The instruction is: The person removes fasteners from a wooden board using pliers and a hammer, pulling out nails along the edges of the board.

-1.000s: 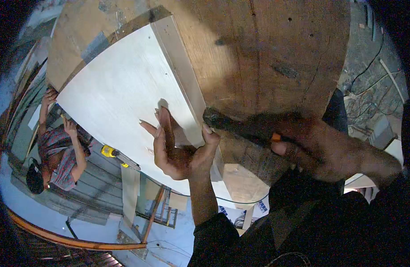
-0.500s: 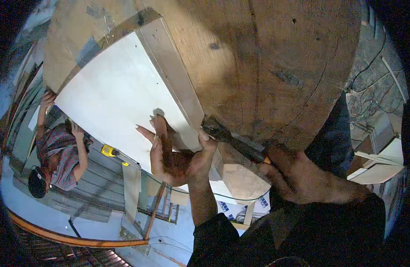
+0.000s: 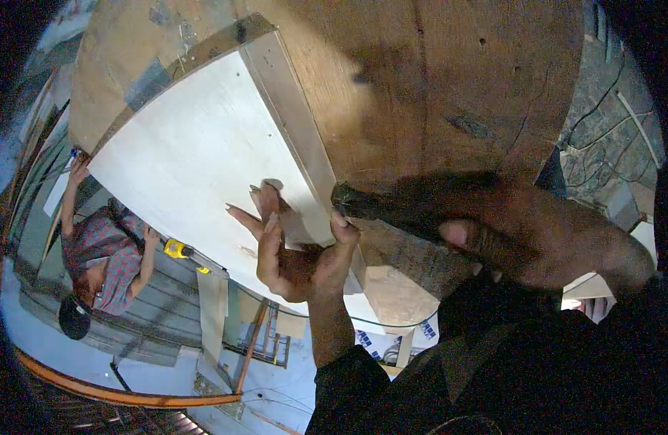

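My left hand [image 3: 305, 261] reaches up over a white board [image 3: 196, 138], near the grey-brown strip [image 3: 287, 101] along its edge. Its thumb and a finger are pinched together at the strip's lower end, with the other fingers spread over the board. Whatever sits in the pinch is too small or hidden to make out. My right hand [image 3: 522, 225] is closed around a hammer, and its dark head [image 3: 352, 201] is right beside those pinched fingertips. Most of the hammer's handle is in shadow or covered by my hand.
The board lies on a large worn wooden tabletop [image 3: 392, 94]. At the left, another person [image 3: 109, 261] in a checked shirt holds the board's far corner. A yellow-and-black power tool [image 3: 180, 249] is by the board's edge. Cables [image 3: 602, 109] lie on the floor at right.
The hammer has swung so its handle, seen plainly before, is now mostly hidden by my right hand, which has come higher and nearer. The board and left hand appear shifted slightly right.
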A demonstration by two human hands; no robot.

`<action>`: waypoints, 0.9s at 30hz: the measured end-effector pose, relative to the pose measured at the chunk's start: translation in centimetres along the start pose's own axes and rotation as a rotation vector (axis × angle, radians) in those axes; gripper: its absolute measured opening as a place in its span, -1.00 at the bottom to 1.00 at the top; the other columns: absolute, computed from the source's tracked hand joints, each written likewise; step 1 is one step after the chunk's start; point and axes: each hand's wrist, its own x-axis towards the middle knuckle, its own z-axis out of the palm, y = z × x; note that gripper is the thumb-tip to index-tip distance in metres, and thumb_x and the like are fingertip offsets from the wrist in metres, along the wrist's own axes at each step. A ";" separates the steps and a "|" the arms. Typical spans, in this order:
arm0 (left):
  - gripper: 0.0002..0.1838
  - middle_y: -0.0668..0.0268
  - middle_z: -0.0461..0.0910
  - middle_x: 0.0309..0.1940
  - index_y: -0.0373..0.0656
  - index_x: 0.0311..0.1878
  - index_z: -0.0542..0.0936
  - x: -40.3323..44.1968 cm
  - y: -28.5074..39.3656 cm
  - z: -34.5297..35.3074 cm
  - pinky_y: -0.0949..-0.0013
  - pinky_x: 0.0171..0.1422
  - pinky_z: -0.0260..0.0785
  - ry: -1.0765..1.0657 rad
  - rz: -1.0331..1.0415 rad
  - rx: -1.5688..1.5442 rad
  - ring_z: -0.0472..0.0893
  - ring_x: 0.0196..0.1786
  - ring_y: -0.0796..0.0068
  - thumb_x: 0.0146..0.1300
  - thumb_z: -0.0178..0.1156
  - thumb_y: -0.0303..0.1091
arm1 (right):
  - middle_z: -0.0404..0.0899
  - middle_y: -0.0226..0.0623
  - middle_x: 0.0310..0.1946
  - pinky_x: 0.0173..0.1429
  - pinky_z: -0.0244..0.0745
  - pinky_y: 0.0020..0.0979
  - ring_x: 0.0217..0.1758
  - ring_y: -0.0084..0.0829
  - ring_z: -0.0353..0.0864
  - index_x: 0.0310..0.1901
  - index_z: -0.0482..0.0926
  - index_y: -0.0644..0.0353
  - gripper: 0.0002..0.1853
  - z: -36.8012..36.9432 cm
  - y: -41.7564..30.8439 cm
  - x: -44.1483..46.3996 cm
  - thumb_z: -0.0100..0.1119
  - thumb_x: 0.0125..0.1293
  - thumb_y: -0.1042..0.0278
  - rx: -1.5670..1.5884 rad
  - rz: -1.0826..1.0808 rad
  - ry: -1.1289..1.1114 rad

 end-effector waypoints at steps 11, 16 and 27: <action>-0.34 -0.09 0.48 0.02 -0.20 0.05 0.24 0.3 0.4 -0.6 -0.34 0.41 -0.34 -0.065 -0.035 0.020 0.45 0.17 -0.02 -0.13 0.37 -0.43 | 0.42 0.09 0.03 0.24 0.25 -0.18 0.15 -0.04 0.39 0.15 0.30 0.35 -0.60 0.6 -0.1 -0.3 -0.25 0.42 0.27 0.027 0.064 -0.012; -0.33 -0.10 0.48 0.01 -0.22 0.04 0.24 0.2 0.6 -0.4 -0.35 0.41 -0.33 -0.018 -0.051 -0.017 0.45 0.17 -0.02 -0.14 0.38 -0.41 | 0.49 0.04 -0.22 -0.05 0.41 -0.14 -0.16 0.02 0.52 0.04 0.36 0.36 -0.65 4.0 1.1 -1.5 -0.25 0.42 0.26 0.055 0.103 0.122; -0.25 -0.23 0.41 0.01 -0.32 0.08 0.16 -0.3 0.3 -0.7 -0.15 0.37 0.09 -0.046 -0.054 0.107 0.45 0.12 -0.16 -0.13 0.41 -0.38 | 0.40 0.07 -0.42 -0.27 0.35 -0.07 -0.37 0.05 0.48 -0.16 0.33 0.35 -0.84 9.9 0.9 -2.0 -0.08 0.31 0.42 0.220 0.384 0.165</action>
